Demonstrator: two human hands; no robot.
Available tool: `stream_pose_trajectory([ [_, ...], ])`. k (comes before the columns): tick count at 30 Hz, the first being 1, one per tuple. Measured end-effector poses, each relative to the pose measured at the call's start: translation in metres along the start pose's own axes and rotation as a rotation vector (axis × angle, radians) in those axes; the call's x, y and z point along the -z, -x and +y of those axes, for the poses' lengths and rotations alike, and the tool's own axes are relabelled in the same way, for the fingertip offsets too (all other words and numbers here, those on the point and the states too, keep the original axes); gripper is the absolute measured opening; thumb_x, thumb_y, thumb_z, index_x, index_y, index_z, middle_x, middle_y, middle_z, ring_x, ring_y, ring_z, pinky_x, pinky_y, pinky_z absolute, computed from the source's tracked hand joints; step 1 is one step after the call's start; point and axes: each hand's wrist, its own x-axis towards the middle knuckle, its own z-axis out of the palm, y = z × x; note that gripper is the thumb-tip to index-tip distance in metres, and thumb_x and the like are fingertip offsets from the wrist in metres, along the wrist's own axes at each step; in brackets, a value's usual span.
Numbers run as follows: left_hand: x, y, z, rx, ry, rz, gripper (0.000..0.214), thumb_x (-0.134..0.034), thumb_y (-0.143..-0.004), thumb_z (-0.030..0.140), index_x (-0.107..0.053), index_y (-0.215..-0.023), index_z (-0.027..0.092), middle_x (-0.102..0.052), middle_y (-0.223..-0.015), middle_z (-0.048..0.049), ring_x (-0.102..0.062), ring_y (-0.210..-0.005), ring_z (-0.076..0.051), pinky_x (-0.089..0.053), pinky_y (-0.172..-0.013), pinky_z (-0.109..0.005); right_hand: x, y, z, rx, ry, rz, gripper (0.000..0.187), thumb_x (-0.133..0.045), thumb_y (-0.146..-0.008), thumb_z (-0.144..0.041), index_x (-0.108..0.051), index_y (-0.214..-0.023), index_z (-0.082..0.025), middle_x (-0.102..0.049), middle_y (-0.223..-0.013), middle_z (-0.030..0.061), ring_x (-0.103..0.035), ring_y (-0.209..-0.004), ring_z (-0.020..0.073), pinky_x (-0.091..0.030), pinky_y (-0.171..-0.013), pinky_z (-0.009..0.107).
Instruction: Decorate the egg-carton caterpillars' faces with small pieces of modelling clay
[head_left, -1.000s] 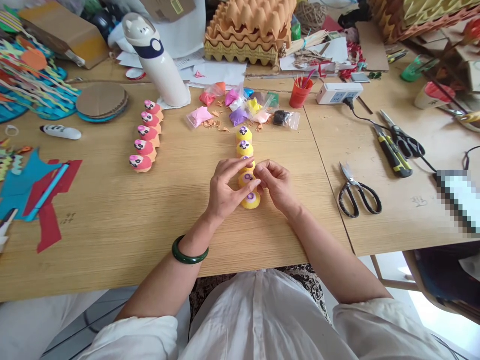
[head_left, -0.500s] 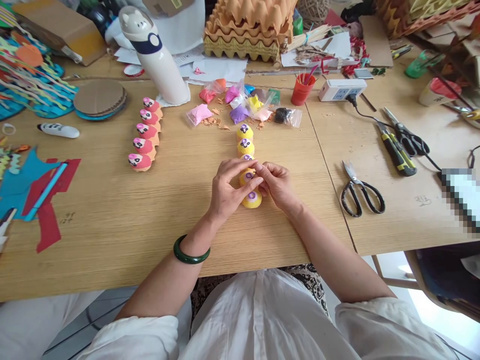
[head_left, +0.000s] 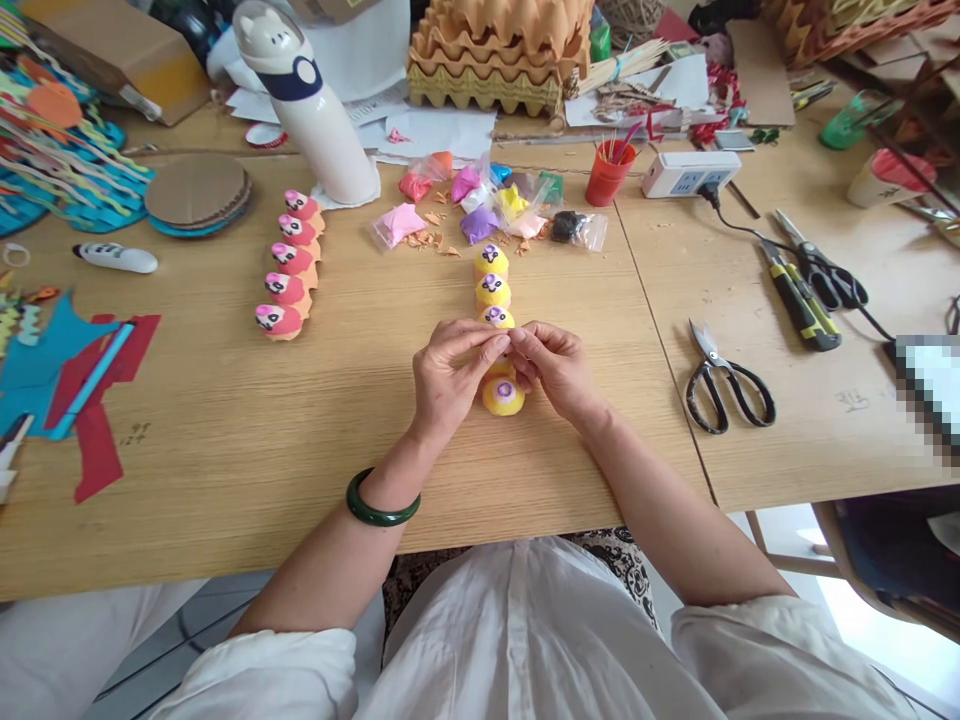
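Yellow row (head_left: 493, 292): on the table (head_left: 360, 420) straight in front of me, five domes in a line running away from my body; my fingers cover part of its nearer half.
Marks on the row: the three far domes show purple rings and black touches; the nearest dome (head_left: 503, 397) has a pale patch and a purple ring, with no black that I can see. The dome just beyond it is mostly hidden by my fingers.
My left hand (head_left: 448, 375): over the row's left side, thumb and forefinger drawn close together at the tips; whether they hold anything I cannot tell.
My right hand (head_left: 559, 372): over the row's right side, thumb set against a bent forefinger, the other fingers curled under, tips meeting my left; a scrap between them would be too small to make out.
Step in hand: I judge it to be fine two-handed fingertip work just above the row, likely on its small dark details.
Next move: calls, I think, for a light touch and a clear view of the nearer domes, without pressing the caps.
Coloured bags: just beyond the row's far end, a purple one (head_left: 480, 225) and a black one (head_left: 568, 228) among them.
Pink row (head_left: 292, 260): well to the left of the yellow row, five domes with black marks.
Scissors (head_left: 715, 357): well to the right of the yellow row, lying flat.
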Motion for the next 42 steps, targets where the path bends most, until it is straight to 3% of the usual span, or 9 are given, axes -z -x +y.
stream_pose_trajectory([
  [4,0.0,0.001,0.001,0.099,0.05,-0.03,0.027,-0.072,-0.102,0.048,-0.084,-0.113,0.028,-0.081,-0.115,-0.0051,-0.073,-0.114,-0.02,-0.057,-0.105,-0.037,0.0,-0.001,-0.003,0.01,0.003,0.01,0.051,-0.091,-0.074,-0.065,-0.072,-0.072,-0.017,-0.05,-0.056,-0.008,-0.037,-0.046,0.0037,-0.039,-0.042,0.019],
  [9,0.001,-0.001,0.0,0.016,-0.045,-0.036,0.022,-0.079,-0.096,0.049,-0.085,-0.099,0.028,-0.082,-0.101,-0.0023,-0.073,-0.102,-0.019,-0.058,-0.1,-0.036,-0.001,0.0,-0.004,-0.007,0.014,0.001,0.054,-0.09,-0.073,-0.065,-0.066,-0.066,-0.018,-0.052,-0.056,-0.007,-0.043,-0.046,0.0047,-0.04,-0.042,0.02],
  [14,0.002,-0.001,-0.002,0.018,-0.06,0.013,0.018,-0.08,-0.096,0.045,-0.085,-0.095,0.028,-0.082,-0.098,-0.0015,-0.074,-0.098,-0.019,-0.059,-0.097,-0.036,-0.001,0.0,-0.004,-0.032,0.009,-0.021,0.054,-0.091,-0.071,-0.066,-0.067,-0.07,-0.018,-0.054,-0.058,-0.0068,-0.047,-0.047,0.005,-0.042,-0.043,0.02],
  [20,0.001,0.0,-0.002,0.091,0.052,-0.058,0.024,-0.074,-0.1,0.047,-0.084,-0.112,0.028,-0.081,-0.113,-0.0045,-0.073,-0.113,-0.021,-0.056,-0.104,-0.037,0.001,-0.002,-0.003,-0.005,0.001,-0.011,0.052,-0.093,-0.071,-0.064,-0.07,-0.072,-0.017,-0.053,-0.057,-0.0074,-0.044,-0.045,0.0039,-0.041,-0.042,0.019],
  [30,0.0,-0.001,-0.004,0.036,-0.063,-0.013,0.024,-0.078,-0.096,0.049,-0.084,-0.095,0.026,-0.081,-0.098,-0.0031,-0.074,-0.099,-0.019,-0.06,-0.096,-0.036,0.001,-0.001,-0.002,-0.02,0.035,-0.015,0.054,-0.092,-0.07,-0.066,-0.068,-0.07,-0.018,-0.053,-0.057,-0.007,-0.046,-0.046,0.0053,-0.041,-0.043,0.02],
  [36,-0.004,-0.002,0.0,0.234,0.208,0.071,0.023,-0.085,-0.088,0.046,-0.085,-0.093,0.024,-0.081,-0.096,-0.002,-0.077,-0.092,-0.017,-0.063,-0.089,-0.031,0.005,-0.007,0.0,0.066,-0.018,0.161,0.049,-0.094,-0.068,-0.062,-0.071,-0.073,-0.019,-0.057,-0.06,-0.0063,-0.043,-0.048,0.0054,-0.046,-0.043,0.021],
  [42,-0.003,-0.005,-0.001,0.38,0.325,0.065,0.03,-0.086,-0.084,0.052,-0.087,-0.097,0.025,-0.083,-0.103,-0.0032,-0.077,-0.095,-0.018,-0.064,-0.089,-0.032,0.011,-0.009,-0.003,-0.017,-0.105,0.119,0.044,-0.096,-0.069,-0.054,-0.072,-0.083,-0.019,-0.069,-0.074,-0.0032,-0.056,-0.059,0.0075,-0.059,-0.055,0.023],
])
